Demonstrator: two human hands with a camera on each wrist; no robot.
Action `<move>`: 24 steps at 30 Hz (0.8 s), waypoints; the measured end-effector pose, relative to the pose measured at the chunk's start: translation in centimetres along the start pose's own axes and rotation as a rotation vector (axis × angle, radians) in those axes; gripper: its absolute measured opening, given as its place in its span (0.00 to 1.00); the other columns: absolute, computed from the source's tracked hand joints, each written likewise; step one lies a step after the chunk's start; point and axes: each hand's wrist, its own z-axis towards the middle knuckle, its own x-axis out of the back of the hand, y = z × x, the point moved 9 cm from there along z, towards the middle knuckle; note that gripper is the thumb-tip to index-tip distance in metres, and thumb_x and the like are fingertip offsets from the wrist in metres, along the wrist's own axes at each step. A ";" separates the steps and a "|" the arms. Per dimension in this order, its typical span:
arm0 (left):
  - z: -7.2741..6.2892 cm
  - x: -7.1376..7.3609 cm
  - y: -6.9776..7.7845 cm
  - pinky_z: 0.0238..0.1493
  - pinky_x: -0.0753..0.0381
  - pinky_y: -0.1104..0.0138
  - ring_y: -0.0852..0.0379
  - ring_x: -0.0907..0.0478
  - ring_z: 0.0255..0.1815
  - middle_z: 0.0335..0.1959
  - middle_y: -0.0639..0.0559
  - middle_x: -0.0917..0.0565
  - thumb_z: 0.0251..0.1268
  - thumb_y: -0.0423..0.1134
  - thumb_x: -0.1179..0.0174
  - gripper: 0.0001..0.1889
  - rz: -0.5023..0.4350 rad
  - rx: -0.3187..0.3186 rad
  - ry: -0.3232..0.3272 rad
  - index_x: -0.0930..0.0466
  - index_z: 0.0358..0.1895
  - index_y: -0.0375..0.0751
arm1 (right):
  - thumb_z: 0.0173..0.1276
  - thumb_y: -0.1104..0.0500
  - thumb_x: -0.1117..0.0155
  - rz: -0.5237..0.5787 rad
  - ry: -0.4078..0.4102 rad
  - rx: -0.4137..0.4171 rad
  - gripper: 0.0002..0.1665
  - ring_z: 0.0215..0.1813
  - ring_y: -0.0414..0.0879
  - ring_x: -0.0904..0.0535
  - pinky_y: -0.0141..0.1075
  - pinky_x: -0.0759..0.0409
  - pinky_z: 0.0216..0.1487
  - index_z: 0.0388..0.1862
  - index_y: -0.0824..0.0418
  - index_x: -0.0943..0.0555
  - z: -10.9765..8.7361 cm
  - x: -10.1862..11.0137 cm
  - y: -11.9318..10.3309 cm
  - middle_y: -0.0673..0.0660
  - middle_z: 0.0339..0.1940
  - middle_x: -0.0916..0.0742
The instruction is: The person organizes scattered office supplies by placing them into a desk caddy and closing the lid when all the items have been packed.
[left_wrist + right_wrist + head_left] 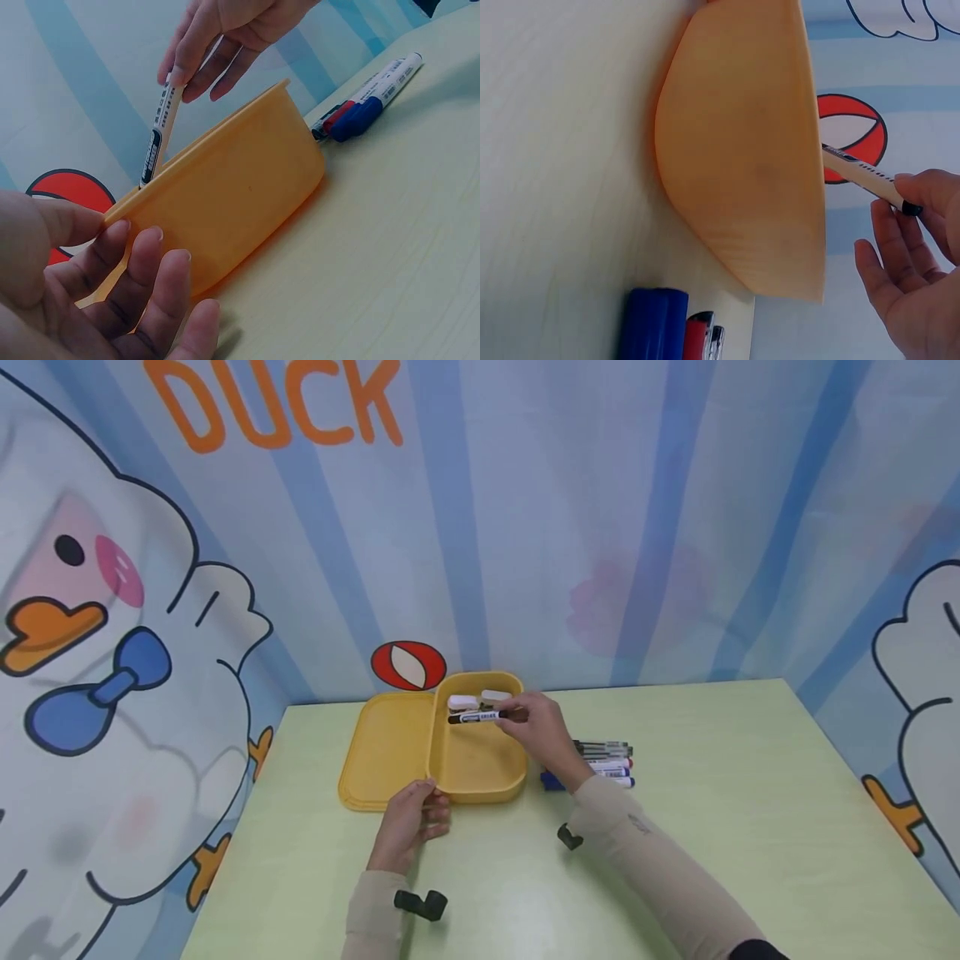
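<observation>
A yellow plastic box [480, 768] stands at the table's back edge, its lid [390, 747] folded out flat on the left. My left hand [408, 822] pinches the box's near left rim between thumb and index finger, the other fingers loosely bent beside the wall. Over the box, my right hand [540, 727] holds a white marker [478, 717] by one end between thumb and fingers. In the left wrist view this marker [159, 135] slants down, its lower end behind the rim. Two small white objects [463, 702] lie at the back inside the box.
Right of the box, partly behind my right forearm, lies a group of several markers and pens [611, 768], with blue, red and dark parts. A curtain with duck drawings [525, 527] rises behind the pale green table [712, 793].
</observation>
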 end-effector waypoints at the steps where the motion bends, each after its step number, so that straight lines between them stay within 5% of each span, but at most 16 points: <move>1: 0.0 0.0 0.0 0.36 0.15 0.61 0.54 0.19 0.34 0.36 0.49 0.16 0.80 0.47 0.48 0.15 0.000 -0.001 -0.001 0.20 0.44 0.37 | 0.65 0.63 0.26 -0.009 0.001 0.017 0.11 0.43 0.46 0.15 0.35 0.14 0.45 0.47 0.59 0.12 0.1 -0.2 -0.3 0.54 0.43 0.16; 24: -0.1 0.0 0.1 0.35 0.15 0.61 0.55 0.18 0.33 0.37 0.47 0.15 0.80 0.46 0.47 0.15 -0.028 0.004 -0.004 0.20 0.44 0.37 | 0.62 0.66 0.24 -0.166 -0.027 0.026 0.09 0.41 0.46 0.17 0.37 0.15 0.45 0.41 0.63 0.12 1.2 -3.7 -1.9 0.57 0.40 0.16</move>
